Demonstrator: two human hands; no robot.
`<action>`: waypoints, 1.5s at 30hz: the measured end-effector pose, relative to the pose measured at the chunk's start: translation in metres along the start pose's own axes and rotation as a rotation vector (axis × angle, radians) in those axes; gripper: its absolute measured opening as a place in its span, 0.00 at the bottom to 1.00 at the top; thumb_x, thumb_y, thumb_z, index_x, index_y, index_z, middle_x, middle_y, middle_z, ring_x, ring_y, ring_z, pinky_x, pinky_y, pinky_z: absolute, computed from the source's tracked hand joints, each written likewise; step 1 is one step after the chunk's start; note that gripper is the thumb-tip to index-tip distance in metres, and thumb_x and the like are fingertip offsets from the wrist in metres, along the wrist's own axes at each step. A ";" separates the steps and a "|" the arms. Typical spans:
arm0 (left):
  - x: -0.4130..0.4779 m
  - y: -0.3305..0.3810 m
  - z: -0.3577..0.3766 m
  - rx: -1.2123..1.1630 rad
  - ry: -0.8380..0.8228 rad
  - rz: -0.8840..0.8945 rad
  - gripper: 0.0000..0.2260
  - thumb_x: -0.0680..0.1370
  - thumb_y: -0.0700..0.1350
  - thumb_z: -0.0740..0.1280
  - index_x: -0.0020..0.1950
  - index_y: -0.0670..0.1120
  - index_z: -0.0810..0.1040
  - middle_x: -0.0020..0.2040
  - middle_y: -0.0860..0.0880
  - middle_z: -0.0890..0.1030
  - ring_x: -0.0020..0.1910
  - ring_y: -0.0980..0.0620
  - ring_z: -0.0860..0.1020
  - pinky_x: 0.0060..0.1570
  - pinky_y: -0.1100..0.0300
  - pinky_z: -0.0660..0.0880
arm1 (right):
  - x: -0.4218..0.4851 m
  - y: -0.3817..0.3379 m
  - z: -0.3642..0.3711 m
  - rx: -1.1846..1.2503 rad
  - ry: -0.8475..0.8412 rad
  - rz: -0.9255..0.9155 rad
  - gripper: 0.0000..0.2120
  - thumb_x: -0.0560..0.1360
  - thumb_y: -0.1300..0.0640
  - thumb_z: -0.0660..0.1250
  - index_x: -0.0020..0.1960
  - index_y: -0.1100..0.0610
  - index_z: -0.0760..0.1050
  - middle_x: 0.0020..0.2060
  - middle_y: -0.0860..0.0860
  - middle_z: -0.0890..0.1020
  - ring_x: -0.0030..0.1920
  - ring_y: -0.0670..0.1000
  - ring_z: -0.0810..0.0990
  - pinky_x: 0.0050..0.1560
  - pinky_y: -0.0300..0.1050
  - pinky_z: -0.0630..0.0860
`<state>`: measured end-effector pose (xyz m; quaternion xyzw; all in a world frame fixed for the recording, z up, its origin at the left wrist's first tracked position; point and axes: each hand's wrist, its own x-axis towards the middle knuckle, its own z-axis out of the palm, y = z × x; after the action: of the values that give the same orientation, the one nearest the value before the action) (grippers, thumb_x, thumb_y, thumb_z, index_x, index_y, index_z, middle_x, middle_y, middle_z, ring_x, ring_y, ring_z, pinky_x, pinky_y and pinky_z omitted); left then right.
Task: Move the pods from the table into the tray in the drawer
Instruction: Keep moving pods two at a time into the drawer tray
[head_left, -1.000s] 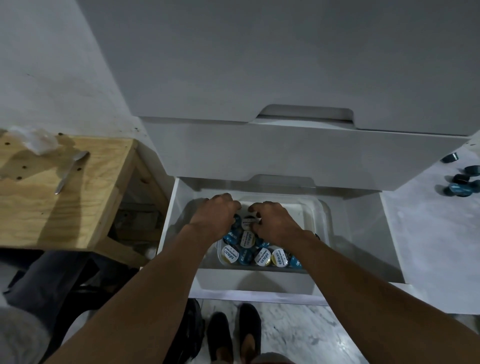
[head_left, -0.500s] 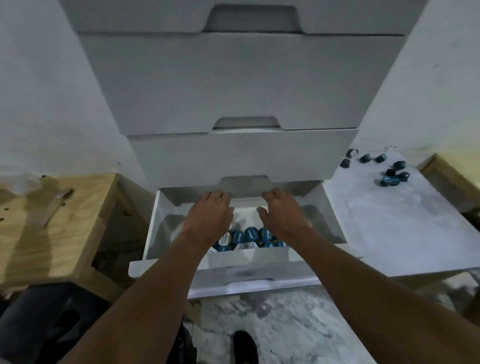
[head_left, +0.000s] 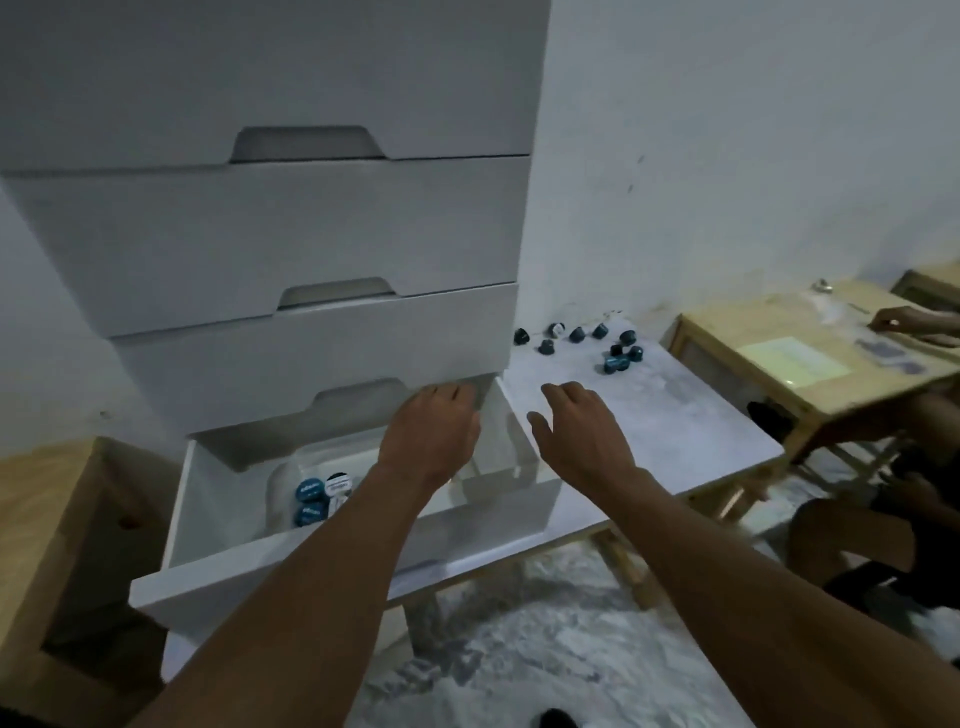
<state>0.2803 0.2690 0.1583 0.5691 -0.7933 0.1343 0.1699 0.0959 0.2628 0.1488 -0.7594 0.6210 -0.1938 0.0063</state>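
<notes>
The bottom drawer of a white chest stands pulled out. Inside it a clear tray holds several blue and white pods, partly hidden by my left forearm. My left hand hovers over the drawer's right end, fingers loosely spread and empty. My right hand is open and empty above the left edge of the marble table. Several dark blue pods lie scattered at the table's far end by the wall.
Closed drawers stack above the open one. A wooden table to the right has paper on it and another person's hand resting there. A wooden stool stands at the left. Below is a marble-pattern floor.
Both hands lifted out of the tray and swung right toward the marble table. My view turned right, bringing the table's pods and the other person into sight.
</notes>
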 end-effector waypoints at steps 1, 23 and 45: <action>0.008 0.010 0.003 -0.022 -0.008 0.017 0.09 0.66 0.42 0.74 0.43 0.41 0.80 0.36 0.43 0.81 0.33 0.42 0.80 0.29 0.57 0.75 | 0.000 0.012 -0.003 0.001 0.008 0.018 0.18 0.79 0.52 0.59 0.64 0.61 0.71 0.58 0.60 0.77 0.57 0.61 0.74 0.56 0.52 0.71; 0.228 0.227 0.155 -0.173 -0.126 -0.077 0.15 0.79 0.47 0.60 0.62 0.42 0.74 0.54 0.44 0.78 0.48 0.45 0.77 0.45 0.54 0.74 | 0.117 0.329 -0.013 0.043 -0.104 0.078 0.19 0.79 0.50 0.61 0.66 0.56 0.70 0.63 0.54 0.75 0.60 0.54 0.75 0.60 0.47 0.73; 0.346 0.170 0.323 -0.306 -0.397 -0.224 0.12 0.79 0.47 0.62 0.61 0.47 0.73 0.56 0.48 0.75 0.53 0.49 0.76 0.49 0.58 0.74 | 0.278 0.365 0.123 0.154 -0.477 0.124 0.19 0.78 0.55 0.64 0.68 0.52 0.69 0.66 0.54 0.72 0.63 0.54 0.74 0.65 0.46 0.70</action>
<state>-0.0204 -0.1055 0.0080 0.6362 -0.7541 -0.1210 0.1092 -0.1678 -0.1116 0.0231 -0.7415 0.6306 -0.0552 0.2224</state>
